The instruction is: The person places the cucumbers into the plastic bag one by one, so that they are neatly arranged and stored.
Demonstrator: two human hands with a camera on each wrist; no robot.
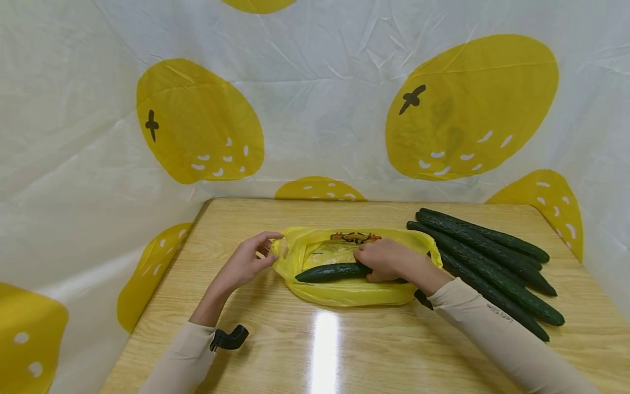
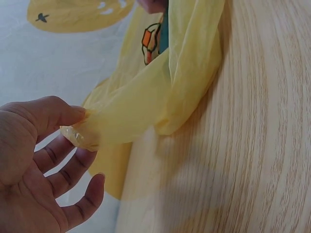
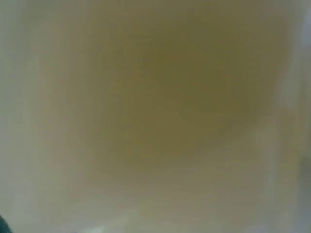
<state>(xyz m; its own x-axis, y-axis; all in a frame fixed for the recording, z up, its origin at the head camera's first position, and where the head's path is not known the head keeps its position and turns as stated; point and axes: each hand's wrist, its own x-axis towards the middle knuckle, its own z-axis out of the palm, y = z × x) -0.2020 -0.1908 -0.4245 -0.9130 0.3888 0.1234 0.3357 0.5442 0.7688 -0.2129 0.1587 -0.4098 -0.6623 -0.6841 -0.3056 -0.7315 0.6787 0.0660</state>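
A yellow plastic bag (image 1: 339, 295) lies with its mouth spread on the wooden table, an orange and black print showing on its far side. My left hand (image 1: 248, 259) pinches the left end of the bag between thumb and fingertips; in the left wrist view the gathered plastic (image 2: 90, 133) is held there while the other fingers stay loose. Across the bag's mouth lies a dark green cucumber (image 1: 327, 272). My right hand (image 1: 386, 259) grips that cucumber from above, partly covering it. The right wrist view is too blurred to show the hand.
Several more cucumbers (image 1: 492, 268) lie side by side on the right of the table (image 1: 266, 350), close to the bag and beside my right forearm. Behind the table hangs a white sheet (image 1: 320, 120) with yellow fruit shapes. A black wrist mount (image 1: 230, 337) sticks out from my left sleeve.
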